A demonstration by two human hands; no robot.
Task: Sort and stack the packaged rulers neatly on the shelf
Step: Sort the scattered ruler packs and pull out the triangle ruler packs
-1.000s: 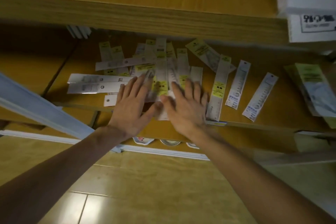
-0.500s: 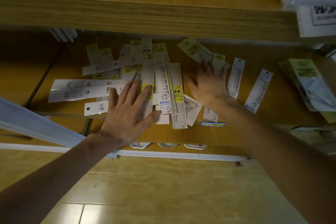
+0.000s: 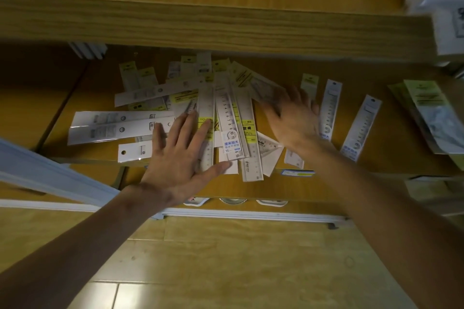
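- Two hands are down on the mess: the left hand [image 3: 179, 158] lies flat with fingers spread on the near-left side of the ruler pile [image 3: 221, 118], and the right hand [image 3: 292, 118] is also flat-fingered, not curled round anything, though it's a bit blurred.
- A second ago both hands sat side by side on the middle of the pile; since then the right one has slid out to the right, onto the packs lying between the heap and the two loose rulers [image 3: 330, 108].
- That shift uncovered the long clear rulers in the centre, which now fan out toward the front edge of the shelf [image 3: 326, 163], a couple poking over it.
- Left hand basically hasn't moved, so it looks like it's pinning the heap while the other spreads things out.
- Sorting-wise it's still early, judging by the layout: packs cross at all angles, two white ones [image 3: 120, 124] lie sideways on the left, no neat stack anywhere yet.
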